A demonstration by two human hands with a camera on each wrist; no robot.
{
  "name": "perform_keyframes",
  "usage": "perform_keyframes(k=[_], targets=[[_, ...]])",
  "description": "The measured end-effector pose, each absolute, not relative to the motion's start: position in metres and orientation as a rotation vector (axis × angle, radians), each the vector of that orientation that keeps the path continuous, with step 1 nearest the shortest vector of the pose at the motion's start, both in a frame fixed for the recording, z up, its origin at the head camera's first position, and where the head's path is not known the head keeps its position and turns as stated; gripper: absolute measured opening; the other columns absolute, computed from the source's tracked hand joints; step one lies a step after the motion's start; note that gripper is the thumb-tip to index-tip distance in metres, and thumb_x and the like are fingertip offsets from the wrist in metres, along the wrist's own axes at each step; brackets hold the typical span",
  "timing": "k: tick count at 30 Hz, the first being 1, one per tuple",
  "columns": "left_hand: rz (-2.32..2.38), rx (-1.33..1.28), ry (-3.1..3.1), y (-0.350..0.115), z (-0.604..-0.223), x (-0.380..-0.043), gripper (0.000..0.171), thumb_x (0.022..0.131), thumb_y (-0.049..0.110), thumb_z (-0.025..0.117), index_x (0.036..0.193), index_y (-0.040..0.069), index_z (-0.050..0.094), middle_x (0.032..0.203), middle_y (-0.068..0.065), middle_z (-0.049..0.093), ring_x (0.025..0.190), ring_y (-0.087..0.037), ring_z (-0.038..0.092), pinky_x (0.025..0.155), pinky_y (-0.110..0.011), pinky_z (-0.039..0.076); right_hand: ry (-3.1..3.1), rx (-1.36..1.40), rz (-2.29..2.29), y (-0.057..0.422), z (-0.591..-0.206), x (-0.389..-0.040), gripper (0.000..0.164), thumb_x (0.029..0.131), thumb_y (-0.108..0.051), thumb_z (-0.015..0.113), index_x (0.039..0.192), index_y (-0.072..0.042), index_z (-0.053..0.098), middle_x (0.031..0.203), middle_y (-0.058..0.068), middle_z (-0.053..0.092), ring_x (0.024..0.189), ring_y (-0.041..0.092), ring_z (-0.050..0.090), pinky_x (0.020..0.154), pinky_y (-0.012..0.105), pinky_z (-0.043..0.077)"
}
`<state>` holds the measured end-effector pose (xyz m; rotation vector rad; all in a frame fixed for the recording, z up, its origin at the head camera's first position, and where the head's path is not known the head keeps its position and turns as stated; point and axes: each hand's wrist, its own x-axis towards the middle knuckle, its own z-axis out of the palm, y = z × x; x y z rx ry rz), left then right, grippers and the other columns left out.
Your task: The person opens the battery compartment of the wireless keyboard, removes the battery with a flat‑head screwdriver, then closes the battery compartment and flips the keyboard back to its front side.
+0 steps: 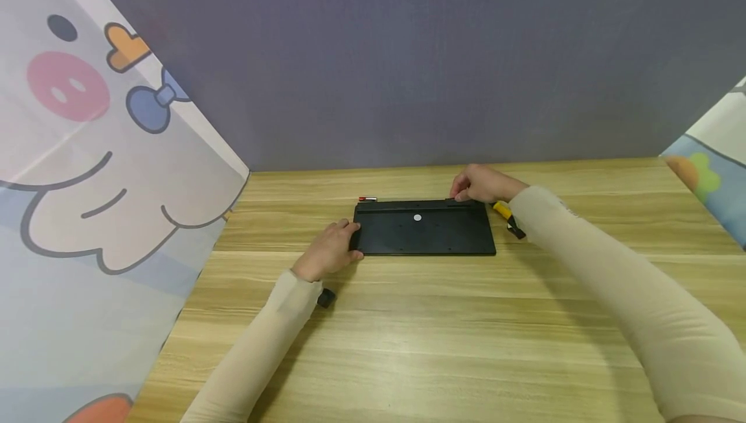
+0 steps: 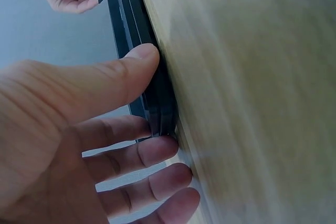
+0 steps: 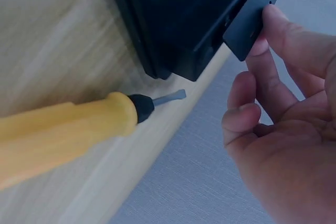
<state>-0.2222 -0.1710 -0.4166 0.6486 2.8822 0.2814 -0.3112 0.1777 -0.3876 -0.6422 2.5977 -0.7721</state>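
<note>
A black keyboard (image 1: pixel 425 232) lies face down on the wooden table, a round white sticker on its underside. At its left end, my left hand (image 1: pixel 329 248) grips the corner; in the left wrist view the thumb (image 2: pixel 128 72) presses one side while fingertips touch the end. My right hand (image 1: pixel 480 183) is at the far right edge. Between its thumb and fingers it pinches a small flat black foot (image 3: pixel 252 22), which stands tilted out from the keyboard body (image 3: pixel 173 14). The other right fingers are curled, holding nothing visible.
A yellow flat-tipped screwdriver (image 3: pixel 68 129) lies just right of the keyboard, close to my right wrist. Behind the keyboard's far left corner is a small red-and-metal item (image 1: pixel 367 199). A grey panel (image 1: pixel 408 73) rises behind the table; a cartoon-printed sheet (image 1: pixel 146 183) borders the left.
</note>
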Motion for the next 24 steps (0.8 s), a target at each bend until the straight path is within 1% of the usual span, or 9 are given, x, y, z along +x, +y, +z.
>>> perform_keyframes(k=[9, 16, 20, 24], targets=[[0.262, 0.645, 2.875, -0.171, -0.416, -0.222, 0.066, 0.085, 0.031, 0.073, 0.138, 0.002, 0.046, 0.13, -0.014, 0.049, 0.117, -0.033, 0.048, 0.1, -0.041, 0.037, 2.621, -0.65, -0.766, 0.179, -0.392, -0.311, 0.011, 0.089, 0.0, 0.064, 0.095, -0.004, 0.072, 0.095, 0.007, 0.069, 0.085, 0.023, 0.062, 0.074, 0.039, 0.05], [0.275, 0.627, 2.87, -0.17, -0.417, -0.222, 0.066, 0.085, 0.032, 0.072, 0.139, 0.002, 0.046, 0.131, -0.015, 0.049, 0.118, -0.032, 0.047, 0.1, -0.041, 0.036, 2.643, -0.647, -0.79, 0.179, -0.394, -0.309, 0.009, 0.087, -0.002, 0.067, 0.093, -0.005, 0.074, 0.09, 0.005, 0.068, 0.08, 0.022, 0.059, 0.07, 0.038, 0.049], [0.278, 0.594, 2.872, -0.168, -0.417, -0.222, 0.069, 0.085, 0.035, 0.072, 0.139, 0.002, 0.045, 0.132, -0.015, 0.048, 0.119, -0.031, 0.046, 0.101, -0.041, 0.036, 2.666, -0.659, -0.819, 0.179, -0.398, -0.308, 0.012, 0.084, 0.002, 0.069, 0.094, -0.003, 0.074, 0.088, 0.005, 0.067, 0.08, 0.022, 0.059, 0.07, 0.038, 0.05], [0.261, 0.579, 2.896, -0.164, -0.418, -0.221, 0.072, 0.083, 0.04, 0.072, 0.138, 0.001, 0.046, 0.13, -0.016, 0.05, 0.118, -0.032, 0.048, 0.099, -0.042, 0.038, 2.712, -0.641, -0.814, 0.178, -0.401, -0.302, 0.013, 0.083, 0.002, 0.069, 0.095, -0.003, 0.073, 0.091, 0.007, 0.067, 0.083, 0.024, 0.059, 0.072, 0.04, 0.05]])
